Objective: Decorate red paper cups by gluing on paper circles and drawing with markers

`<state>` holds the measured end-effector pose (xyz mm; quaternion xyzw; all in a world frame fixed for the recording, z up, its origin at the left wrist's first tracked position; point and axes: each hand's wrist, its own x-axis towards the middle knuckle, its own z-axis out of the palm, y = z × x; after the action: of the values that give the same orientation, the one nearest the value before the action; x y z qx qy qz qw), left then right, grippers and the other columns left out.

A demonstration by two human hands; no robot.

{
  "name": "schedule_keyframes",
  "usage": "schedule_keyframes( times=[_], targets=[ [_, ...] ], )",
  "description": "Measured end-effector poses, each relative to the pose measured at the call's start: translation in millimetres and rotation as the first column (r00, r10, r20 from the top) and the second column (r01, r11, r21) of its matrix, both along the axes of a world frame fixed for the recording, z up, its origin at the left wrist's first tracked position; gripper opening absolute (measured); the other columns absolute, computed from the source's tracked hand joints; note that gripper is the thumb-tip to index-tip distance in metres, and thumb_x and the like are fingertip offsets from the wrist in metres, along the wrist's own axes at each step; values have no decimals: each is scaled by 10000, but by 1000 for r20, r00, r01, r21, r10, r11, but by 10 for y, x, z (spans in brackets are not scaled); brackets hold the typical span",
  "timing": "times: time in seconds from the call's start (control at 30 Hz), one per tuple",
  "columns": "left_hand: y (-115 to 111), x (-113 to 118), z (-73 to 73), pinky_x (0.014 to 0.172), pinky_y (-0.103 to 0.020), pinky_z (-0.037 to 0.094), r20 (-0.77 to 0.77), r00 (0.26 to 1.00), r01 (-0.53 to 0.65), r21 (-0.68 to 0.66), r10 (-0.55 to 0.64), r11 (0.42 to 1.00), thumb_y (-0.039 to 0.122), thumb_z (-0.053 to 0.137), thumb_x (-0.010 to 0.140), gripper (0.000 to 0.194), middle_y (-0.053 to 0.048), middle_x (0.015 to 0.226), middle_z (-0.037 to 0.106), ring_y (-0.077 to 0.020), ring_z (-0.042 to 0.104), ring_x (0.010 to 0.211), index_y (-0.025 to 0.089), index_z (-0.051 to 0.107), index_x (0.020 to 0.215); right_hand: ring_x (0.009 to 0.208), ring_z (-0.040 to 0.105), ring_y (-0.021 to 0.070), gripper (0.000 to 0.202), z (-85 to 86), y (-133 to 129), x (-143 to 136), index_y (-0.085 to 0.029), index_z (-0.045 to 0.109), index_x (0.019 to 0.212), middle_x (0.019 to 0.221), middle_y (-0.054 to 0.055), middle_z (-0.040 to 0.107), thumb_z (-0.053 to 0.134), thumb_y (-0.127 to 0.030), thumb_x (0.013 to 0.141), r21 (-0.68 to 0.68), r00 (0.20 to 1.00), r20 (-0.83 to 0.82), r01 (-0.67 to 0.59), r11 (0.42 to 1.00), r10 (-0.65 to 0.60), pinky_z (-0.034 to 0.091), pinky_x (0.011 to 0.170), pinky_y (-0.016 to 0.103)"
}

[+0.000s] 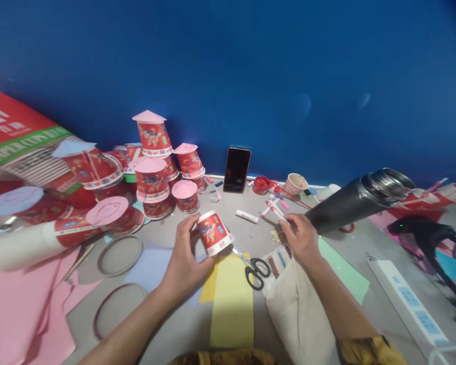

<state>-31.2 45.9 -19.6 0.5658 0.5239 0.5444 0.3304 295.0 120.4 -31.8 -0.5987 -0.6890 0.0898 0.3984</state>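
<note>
A red printed paper cup with a white rim is tilted in my left hand, fingers and thumb wrapped around it. My right hand has its fingers closed on the near end of a white marker, among several loose markers and pink caps. Black-handled scissors lie between my hands, their blades partly behind the cup. Below them is a yellow paper sheet. Under my right forearm lies a beige cloth pouch. A thick white marker or stick rests between both hands, touched by neither.
Red paper cups with pink cone tops are stacked at left, near pink paper and tape rings. A phone leans against the blue wall. At right are a dark thermos, green paper and a power strip.
</note>
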Motion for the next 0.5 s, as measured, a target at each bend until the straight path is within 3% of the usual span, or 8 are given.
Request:
schedule_keyframes(
  times=[0.1,0.17,0.27,0.33,0.43,0.5],
  targets=[
    [-1,-18,1,1212,-552,515,81,995,61,-80,-55,995,282,829,795,779,-162,1541,524,-338,593,1446,254,446,1472,707,694,235,331,142,-123,-130,-224,753,1160,765,26,753,687,-471,950,-175,945,-326,-48,983,-12,544,696,356],
    [2,-35,-3,1223,-542,506,152,985,97,-131,-77,987,288,824,817,775,-165,1575,524,-337,589,1466,261,426,1481,667,667,202,406,250,-217,-208,-233,729,1309,746,2,735,694,-454,970,-205,871,-490,-84,975,-28,536,643,324],
    [9,-54,-4,1231,-539,501,197,976,126,-163,-93,978,280,837,813,812,-184,1642,474,-350,555,1506,265,400,1497,583,547,143,329,421,-361,-277,-249,788,1236,823,22,749,725,-434,970,-203,804,-595,-162,966,10,481,550,290],
    [12,-57,5,1236,-546,497,210,973,135,-167,-98,977,283,851,799,866,-198,1677,431,-365,515,1541,263,378,1524,602,537,131,287,541,-468,-310,-255,815,1173,909,47,763,787,-409,933,-207,754,-650,-291,934,90,476,536,278],
    [13,-49,29,1256,-545,476,249,962,157,-177,-110,972,296,828,819,903,-207,1700,398,-370,460,1582,249,340,1577,742,626,163,526,704,-644,-392,-294,776,1304,1045,70,753,926,-374,806,-125,621,-741,-501,856,256,544,599,280],
    [11,-44,45,1255,-540,478,241,963,166,-166,-124,972,306,813,827,891,-200,1687,400,-370,469,1574,242,351,1585,756,642,171,645,757,-745,-475,-295,749,1354,1045,74,745,974,-378,754,-61,568,-759,-549,834,318,557,605,284]
  ],
)
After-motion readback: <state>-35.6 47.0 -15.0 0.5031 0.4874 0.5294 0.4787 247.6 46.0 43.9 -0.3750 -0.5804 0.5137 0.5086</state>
